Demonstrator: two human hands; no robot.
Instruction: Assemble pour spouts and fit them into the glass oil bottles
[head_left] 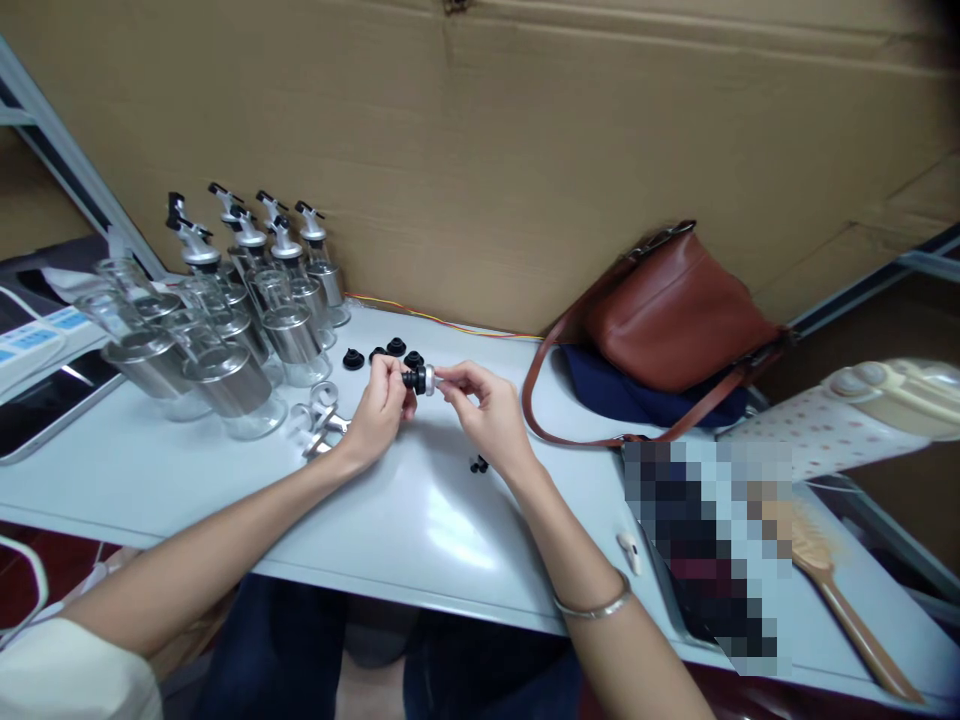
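Above the table, both hands pinch one bottle pour spout with a black ribbed stopper and a silver collar. My left hand is closed on the black stopper end. The fingers of my right hand close on the thin silver end, which they partly hide. Just behind lie several black rubber stoppers, one of them a loose stopper on the left. Silver spout pieces are heaped beside my left wrist. Small black bits rest below my right hand.
Several glass bottles with steel sleeves stand at the left, the rear ones topped with spouts. A brown leather bag sits at the back right. Farther right are a dotted flask, a wooden hairbrush and a white earbud.
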